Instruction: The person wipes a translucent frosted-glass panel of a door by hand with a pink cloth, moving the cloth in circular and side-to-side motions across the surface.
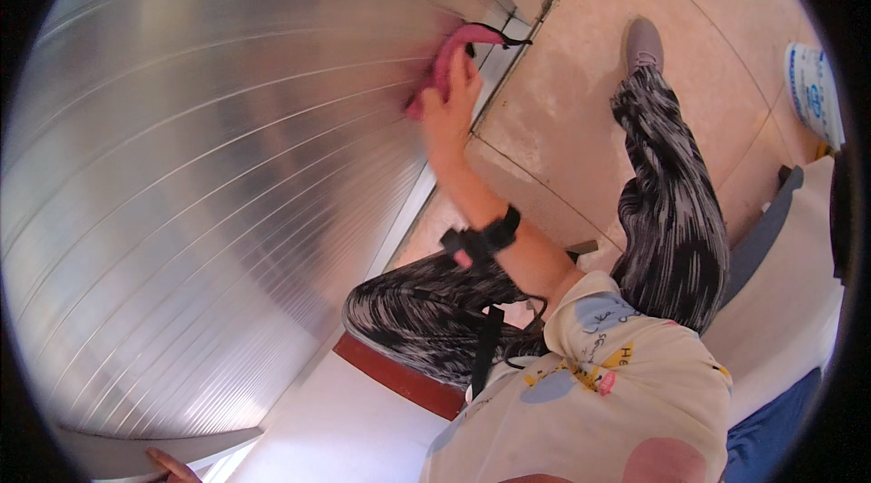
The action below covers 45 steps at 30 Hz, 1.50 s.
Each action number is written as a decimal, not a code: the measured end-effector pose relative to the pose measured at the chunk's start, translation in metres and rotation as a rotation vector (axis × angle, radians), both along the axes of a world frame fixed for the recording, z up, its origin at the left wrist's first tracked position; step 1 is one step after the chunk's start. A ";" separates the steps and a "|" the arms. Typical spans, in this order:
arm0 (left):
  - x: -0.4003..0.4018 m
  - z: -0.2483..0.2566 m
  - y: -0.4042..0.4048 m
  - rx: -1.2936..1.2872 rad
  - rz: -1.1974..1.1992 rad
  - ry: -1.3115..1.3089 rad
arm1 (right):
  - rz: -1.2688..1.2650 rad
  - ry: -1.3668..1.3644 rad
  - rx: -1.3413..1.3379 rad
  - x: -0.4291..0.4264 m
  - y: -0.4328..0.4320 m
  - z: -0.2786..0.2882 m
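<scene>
My right hand (450, 92) presses a pink cloth (446, 64) with black trim against a shiny, grooved metal panel (204, 163). The cloth is bunched under my fingers near the panel's lower edge, and its black-trimmed end trails over the pale strip along the floor. A black strap (484, 236) goes around my right forearm. At the lower left rim, my left hand (175, 467) shows only in part. Its finger lies on the grey edge strip (122, 449) at the panel's side; the rest of the hand is cut off.
My bent knee (381, 309) is close to the panel, beside a reddish-brown edge (401, 374). My other foot (644, 44) stands on the tiled floor (565, 95). A white bucket (813, 92) with blue print and pale, grey-edged furniture (782, 238) are at the right.
</scene>
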State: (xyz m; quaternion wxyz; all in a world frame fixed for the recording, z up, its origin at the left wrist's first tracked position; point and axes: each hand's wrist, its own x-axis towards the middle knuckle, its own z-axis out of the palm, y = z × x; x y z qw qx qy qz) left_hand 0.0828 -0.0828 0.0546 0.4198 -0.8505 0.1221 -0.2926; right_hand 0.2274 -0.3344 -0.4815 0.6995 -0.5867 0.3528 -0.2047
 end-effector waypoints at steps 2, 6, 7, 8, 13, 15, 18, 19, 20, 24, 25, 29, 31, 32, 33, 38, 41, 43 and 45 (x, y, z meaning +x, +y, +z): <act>0.001 -0.003 -0.001 -0.011 0.031 -0.022 | 0.046 -0.155 0.041 -0.012 0.006 0.063; 0.006 -0.004 -0.004 0.006 0.024 -0.031 | 0.102 -0.454 -0.229 -0.021 0.013 0.123; 0.006 -0.003 -0.004 0.025 0.010 -0.028 | 0.114 -0.511 -0.286 -0.021 0.014 0.125; 0.007 -0.002 -0.004 0.023 -0.016 -0.006 | 0.105 -0.549 -0.319 -0.019 0.014 0.116; 0.002 0.007 0.010 0.068 -0.001 -0.015 | 0.262 -0.214 -0.486 -0.027 0.017 0.030; 0.000 0.005 0.009 0.058 0.022 -0.020 | 0.231 -0.034 -0.434 -0.026 0.020 -0.011; -0.002 0.007 0.011 0.097 0.056 -0.032 | 0.164 0.175 -0.363 -0.022 0.023 -0.061; -0.003 0.008 0.012 0.117 0.068 -0.037 | 0.163 0.195 -0.368 -0.021 0.025 -0.083; -0.002 0.008 0.011 0.097 0.069 -0.032 | 0.159 0.215 -0.375 -0.020 0.026 -0.108; 0.005 -0.002 0.002 0.005 0.015 0.007 | 0.255 0.313 -0.219 -0.018 0.018 -0.186; 0.009 -0.005 0.000 -0.022 -0.021 0.021 | 0.244 0.269 0.012 -0.014 0.008 -0.202; 0.005 -0.006 -0.002 0.008 0.027 0.004 | 0.150 0.192 0.602 -0.001 -0.004 -0.179; 0.004 0.000 0.004 -0.062 -0.026 0.090 | 0.075 0.218 0.267 0.006 0.002 -0.136; 0.001 0.005 0.009 -0.033 -0.049 0.080 | 0.085 0.156 0.165 0.003 0.001 -0.095; -0.004 0.010 0.014 -0.006 -0.073 0.069 | 0.096 0.092 0.062 -0.001 -0.005 -0.042; -0.004 0.009 0.007 0.230 -0.052 0.089 | 0.008 -0.089 -0.144 -0.001 -0.012 -0.014; -0.005 0.009 0.006 0.178 -0.040 0.071 | 0.006 0.078 -0.128 0.008 -0.016 -0.074; -0.007 0.004 0.008 -0.016 -0.065 0.051 | 0.040 0.191 -0.116 0.014 -0.015 -0.108; -0.007 0.008 0.014 0.126 -0.043 0.054 | 0.086 0.304 -0.100 0.021 -0.017 -0.141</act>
